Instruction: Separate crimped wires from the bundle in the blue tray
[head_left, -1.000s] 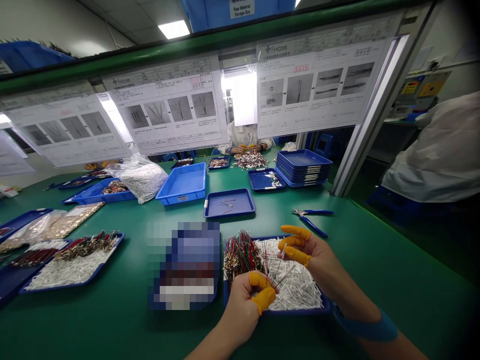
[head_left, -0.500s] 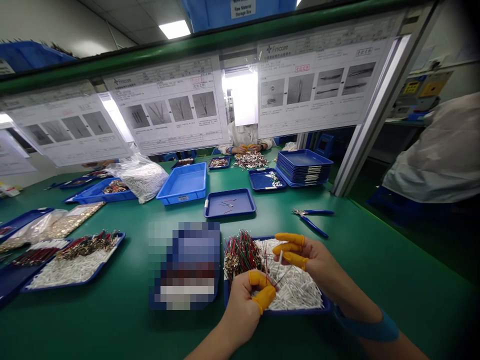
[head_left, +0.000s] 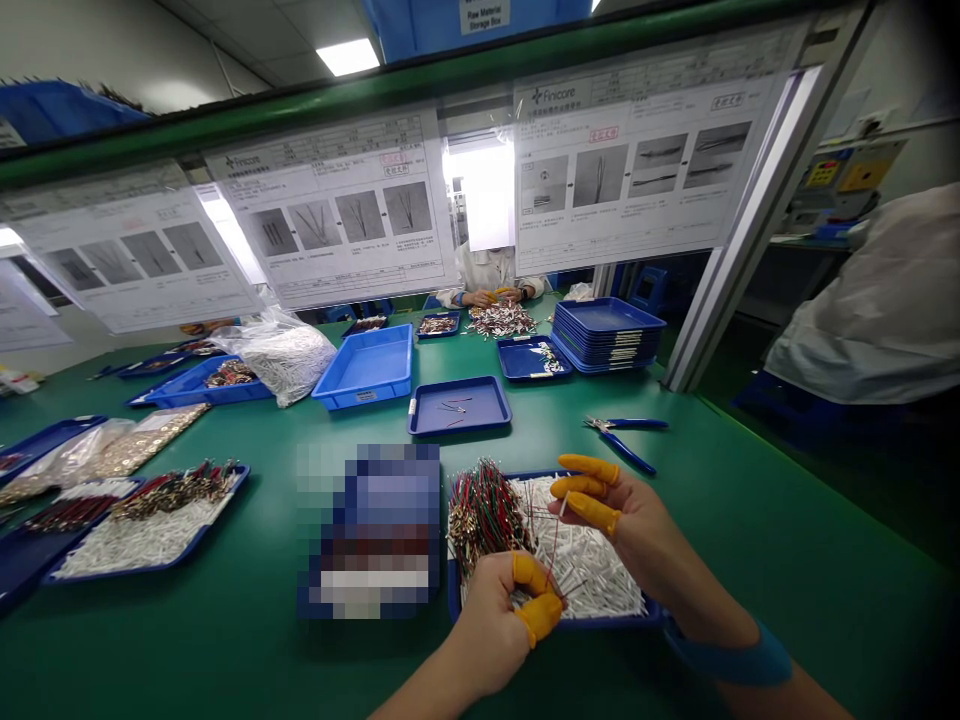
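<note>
My left hand (head_left: 506,610), with yellow finger covers, pinches thin dark and red wires (head_left: 553,560) over the front of a blue tray (head_left: 600,622). My right hand (head_left: 611,505), also in yellow finger covers, pinches a small white tube (head_left: 562,507) just above and right of my left hand; a red wire runs up towards it. Whether the wire is inside the tube I cannot tell. Beneath both hands the tray holds a heap of white tubes (head_left: 600,575) and, on its left, a bundle of coloured wires with metal ends (head_left: 484,510).
Blue-handled pliers (head_left: 626,435) lie at the right. Behind are a small tray with a few wires (head_left: 487,418), an empty blue bin (head_left: 367,370) and stacked trays (head_left: 607,330). More filled trays (head_left: 150,530) stand left. A person's hands (head_left: 491,297) work across the table.
My left hand has moved slightly right and down with the wires. My right hand has shifted a little right, and the white tube now sits by the red wire's upper end.
</note>
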